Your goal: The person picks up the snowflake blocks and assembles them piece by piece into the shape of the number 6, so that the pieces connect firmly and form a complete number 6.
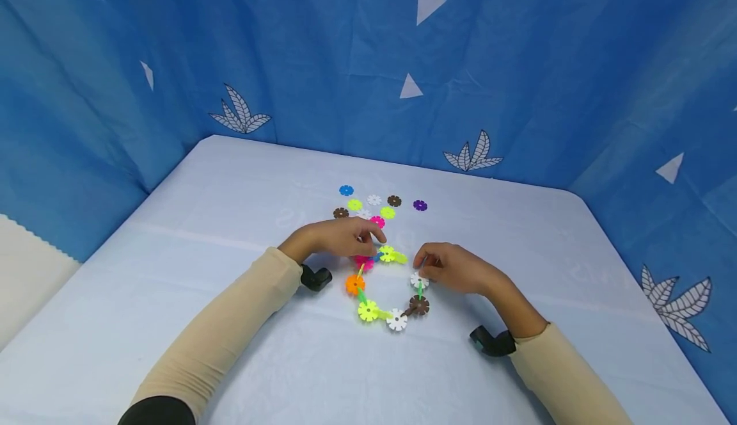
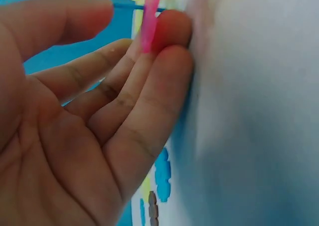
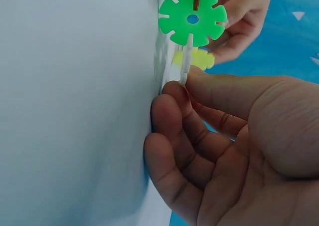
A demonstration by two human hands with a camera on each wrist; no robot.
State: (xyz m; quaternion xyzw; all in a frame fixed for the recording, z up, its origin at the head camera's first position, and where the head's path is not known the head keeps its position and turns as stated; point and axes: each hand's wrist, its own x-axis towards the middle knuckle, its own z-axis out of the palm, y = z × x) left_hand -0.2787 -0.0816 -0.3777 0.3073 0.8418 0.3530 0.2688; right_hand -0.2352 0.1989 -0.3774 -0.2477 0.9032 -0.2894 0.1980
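Note:
Notched plastic discs are slotted together in a curved chain, with an orange disc at its left and a brown disc at its lower right. My right hand pinches a white disc between thumb and forefinger; this disc is slotted into a green disc. My left hand is at the upper left of the chain, its fingers touching a pink disc, thumb spread apart from them. Beside its thumb is the edge of a blue disc. A lime disc lies just right of that hand.
Loose discs lie behind the chain, among them a blue one, a purple one and a brown one. A white cloth covers the table. Blue patterned curtains hang along its back and sides.

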